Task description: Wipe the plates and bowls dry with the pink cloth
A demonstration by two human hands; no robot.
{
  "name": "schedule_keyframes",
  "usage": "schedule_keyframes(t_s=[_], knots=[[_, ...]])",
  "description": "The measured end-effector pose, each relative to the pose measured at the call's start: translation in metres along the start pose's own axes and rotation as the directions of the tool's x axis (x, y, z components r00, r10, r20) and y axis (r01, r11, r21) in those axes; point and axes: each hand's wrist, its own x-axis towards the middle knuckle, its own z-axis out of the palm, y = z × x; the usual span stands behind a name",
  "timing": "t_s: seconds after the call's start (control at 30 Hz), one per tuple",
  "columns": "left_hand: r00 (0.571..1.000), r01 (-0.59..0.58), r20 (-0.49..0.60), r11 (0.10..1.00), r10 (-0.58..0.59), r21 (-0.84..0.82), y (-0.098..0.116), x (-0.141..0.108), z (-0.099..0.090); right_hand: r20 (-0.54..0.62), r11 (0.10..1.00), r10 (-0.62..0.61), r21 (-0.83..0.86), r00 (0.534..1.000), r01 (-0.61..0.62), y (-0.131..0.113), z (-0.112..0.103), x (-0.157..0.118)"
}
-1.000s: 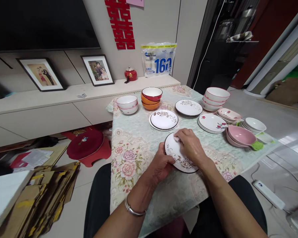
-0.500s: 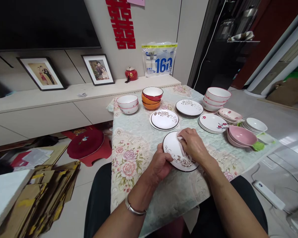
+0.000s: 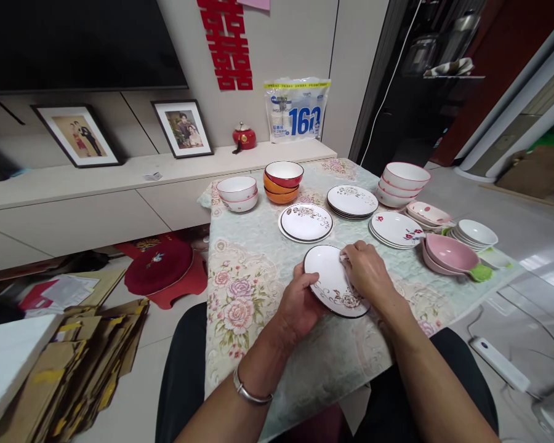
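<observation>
A white plate point(image 3: 325, 267) with a dark rim and brown flowers is tilted above the table's near part. My left hand point(image 3: 302, 301) grips its left edge, thumb on top and fingers beneath. Closed round a white cloth point(image 3: 345, 255), my right hand point(image 3: 365, 271) presses on the plate's right side; most of the cloth is hidden under the fingers. Just behind lies a similar plate point(image 3: 306, 221) on another plate, and to its right a stack of flowered plates point(image 3: 352, 200).
On the floral tablecloth point(image 3: 240, 289) stand white bowls point(image 3: 237, 187), red and orange bowls point(image 3: 284, 178), pink-rimmed bowls point(image 3: 405, 175), plates with red flowers point(image 3: 394, 227), pink dishes point(image 3: 450, 251) and small white bowls point(image 3: 476, 232). Folded cardboard point(image 3: 92, 363) lies on the floor at left.
My right hand has moved slightly right with the cloth, towards the plate's right edge. My left thumb has shifted a little up along the plate's edge.
</observation>
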Motion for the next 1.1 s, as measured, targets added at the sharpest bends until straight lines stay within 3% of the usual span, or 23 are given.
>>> schedule_keyframes(t_s=[0.13,0.23,0.3,0.37,0.43,0.53,0.7,0.8,0.9,0.97,1.1], knots=[[0.996,-0.033,-0.086,0.998,0.029,-0.049,-0.001,0.003,-0.001,-0.130,0.945,-0.143,0.277,0.981,0.174,-0.015,0.010,0.001],[0.993,-0.060,-0.103,0.992,0.049,-0.107,-0.001,0.007,-0.003,-0.180,0.786,-0.349,0.479,0.920,0.392,-0.026,0.008,-0.004],[0.995,-0.070,-0.080,0.989,0.060,-0.128,-0.001,0.009,-0.004,-0.190,0.705,-0.439,0.533,0.878,0.467,-0.030,0.006,-0.007],[0.997,-0.071,-0.052,0.988,0.064,-0.136,-0.002,0.012,-0.005,-0.191,0.684,-0.466,0.542,0.864,0.488,-0.030,0.004,-0.007],[0.996,-0.082,-0.052,0.988,0.076,-0.133,-0.004,0.013,-0.006,-0.200,0.706,-0.443,0.523,0.874,0.478,-0.027,0.005,-0.004],[0.992,-0.107,-0.074,0.989,0.100,-0.106,-0.007,0.013,-0.005,-0.186,0.808,-0.337,0.447,0.923,0.385,-0.017,0.007,0.001],[0.991,-0.110,-0.088,0.989,0.102,-0.099,-0.008,0.012,-0.004,-0.006,0.983,-0.139,0.123,0.990,0.138,-0.004,0.000,-0.002],[0.982,-0.154,-0.125,0.981,0.139,-0.115,-0.005,0.010,-0.003,0.106,0.997,-0.051,-0.059,0.993,0.057,-0.003,-0.009,-0.007],[0.979,-0.178,-0.118,0.976,0.164,-0.125,-0.001,0.008,-0.002,0.190,0.994,-0.009,-0.105,0.982,0.029,-0.004,-0.016,-0.009],[0.982,-0.166,-0.114,0.980,0.154,-0.109,0.002,0.007,-0.002,0.184,0.996,0.014,-0.084,0.983,0.002,-0.004,-0.016,-0.008],[0.981,-0.119,-0.166,0.990,0.105,-0.080,0.004,0.006,-0.005,0.010,0.998,0.024,0.050,1.000,-0.024,-0.011,-0.004,-0.002]])
